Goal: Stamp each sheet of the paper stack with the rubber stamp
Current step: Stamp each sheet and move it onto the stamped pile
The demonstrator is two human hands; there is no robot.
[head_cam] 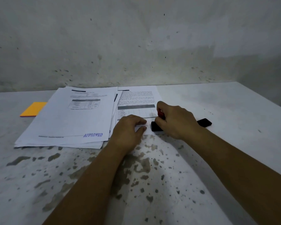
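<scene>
A bare, makeshift paperwork spot, not a fitted office; a stained plaster wall point(136, 43) rises beyond the grip; printed papers point(68, 117) lie left of it on a worn, paint-flaked surface point(152, 176).

The rubber stamp point(159, 118) has a red handle and a black base; the base stands on the near right corner of the printed sheet point(137, 101), which lies flat and carries text and a grey table. On the left lies a loose paper stack point(71, 120), its sheets a little fanned. Its top sheet shows a blue "APPROVED" mark point(93, 135) at the near right corner.
</scene>
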